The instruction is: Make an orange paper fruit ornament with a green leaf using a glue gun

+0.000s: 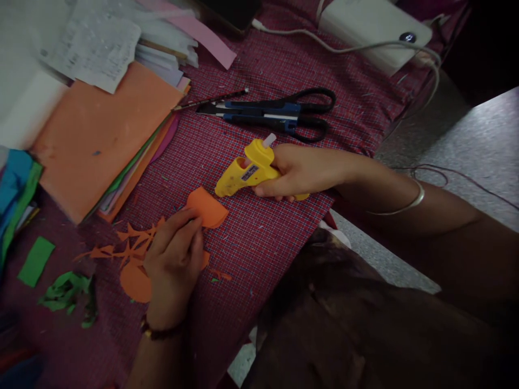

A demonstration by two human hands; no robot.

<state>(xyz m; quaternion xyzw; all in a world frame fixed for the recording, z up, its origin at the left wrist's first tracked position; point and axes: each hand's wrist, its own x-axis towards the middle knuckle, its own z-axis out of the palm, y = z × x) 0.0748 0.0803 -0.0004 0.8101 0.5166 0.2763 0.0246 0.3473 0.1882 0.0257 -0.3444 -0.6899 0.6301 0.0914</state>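
Observation:
My right hand (290, 173) is wrapped round the handle of a yellow glue gun (235, 178), and a pale glue stick (268, 140) pokes out of its back end. The nozzle points down and left, close to a folded piece of orange paper (208, 208). That paper is pinched between the fingers and thumb of my left hand (174, 254). Under and beside the left hand lie jagged orange paper scraps (132, 243) and a rounded orange paper piece (135, 281), partly covered by the hand.
Scissors (279, 113) and a pencil (211, 100) lie beyond the glue gun. A stack of coloured paper (109, 129) sits left, with green scraps (68, 292) nearer. At the back right rests a white box-shaped device (365, 32) with a cable (308, 35). The checked cloth's edge (324, 210) runs close by.

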